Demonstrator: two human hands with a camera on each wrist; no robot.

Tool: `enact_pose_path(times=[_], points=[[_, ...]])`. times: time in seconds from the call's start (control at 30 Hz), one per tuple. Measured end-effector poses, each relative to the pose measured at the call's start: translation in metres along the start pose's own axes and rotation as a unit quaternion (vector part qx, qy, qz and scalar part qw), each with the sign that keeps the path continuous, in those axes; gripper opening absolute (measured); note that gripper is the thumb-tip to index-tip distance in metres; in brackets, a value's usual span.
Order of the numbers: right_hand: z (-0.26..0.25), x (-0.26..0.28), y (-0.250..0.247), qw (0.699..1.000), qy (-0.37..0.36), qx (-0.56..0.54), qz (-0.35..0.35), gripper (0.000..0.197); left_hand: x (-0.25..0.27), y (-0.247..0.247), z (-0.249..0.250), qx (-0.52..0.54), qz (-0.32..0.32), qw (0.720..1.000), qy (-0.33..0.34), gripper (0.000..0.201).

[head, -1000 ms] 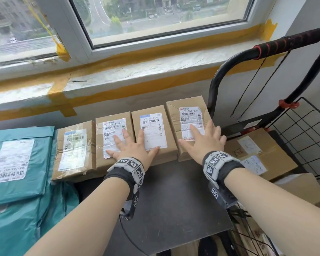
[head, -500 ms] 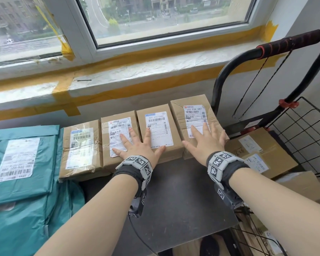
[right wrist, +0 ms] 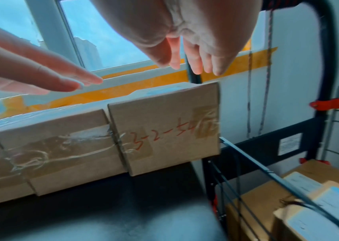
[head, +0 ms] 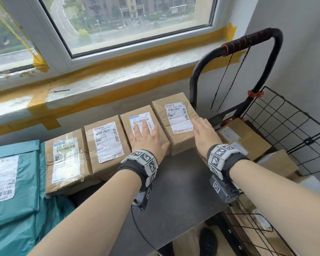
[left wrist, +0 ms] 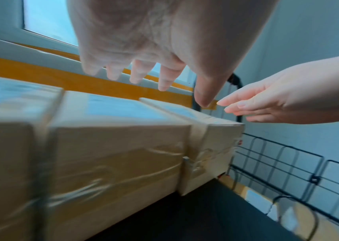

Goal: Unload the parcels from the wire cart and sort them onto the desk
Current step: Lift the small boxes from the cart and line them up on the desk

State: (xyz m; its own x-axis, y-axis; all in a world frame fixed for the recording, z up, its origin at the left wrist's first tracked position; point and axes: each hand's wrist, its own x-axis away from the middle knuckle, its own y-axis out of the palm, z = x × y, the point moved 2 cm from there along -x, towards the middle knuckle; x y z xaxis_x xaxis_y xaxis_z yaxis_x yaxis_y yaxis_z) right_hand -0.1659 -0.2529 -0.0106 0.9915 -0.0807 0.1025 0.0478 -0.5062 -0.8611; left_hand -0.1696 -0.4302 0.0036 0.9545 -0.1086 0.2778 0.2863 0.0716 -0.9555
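Overhead, taped windowsill (head: 118,78); dark desk (head: 181,196)

Both bare forearms are wearing black wrist straps (head: 131,168) carrying grey blocks with black-and-white square markers (head: 222,153), a dark camera unit (head: 223,191) hanging beneath each, a thin black cable (head: 137,226) trailing from the left.

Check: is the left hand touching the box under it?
Apart. The left wrist view shows the left hand hovering, wall visible between its fingertips and the box.
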Motion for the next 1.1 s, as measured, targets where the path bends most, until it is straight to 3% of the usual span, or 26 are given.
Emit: enact_pose_path(times=[0.33, 0.6, 0.9, 1.1], points=[[0.089, 0.064, -0.061, 0.983, 0.175, -0.016, 0.043, 0.046, 0.003, 0.001, 0.1, -0.016, 0.025, 0.982, 0.189, 0.07], [0.185, 0.122, -0.099, 0.946, 0.31, -0.049, 0.08, 0.043, 0.011, 0.013, 0.204, -0.034, 0.006, 0.959, 0.281, 0.063], [0.314, 0.176, -0.136, 0.894, 0.432, -0.078, 0.086, 0.04, 0.011, 0.043, 0.333, -0.065, -0.08, 0.947, 0.304, 0.057], [0.366, 0.179, -0.122, 0.86, 0.481, -0.142, 0.087, 0.04, 0.005, 0.083, 0.398, -0.07, -0.161, 0.946, 0.272, 0.05]])
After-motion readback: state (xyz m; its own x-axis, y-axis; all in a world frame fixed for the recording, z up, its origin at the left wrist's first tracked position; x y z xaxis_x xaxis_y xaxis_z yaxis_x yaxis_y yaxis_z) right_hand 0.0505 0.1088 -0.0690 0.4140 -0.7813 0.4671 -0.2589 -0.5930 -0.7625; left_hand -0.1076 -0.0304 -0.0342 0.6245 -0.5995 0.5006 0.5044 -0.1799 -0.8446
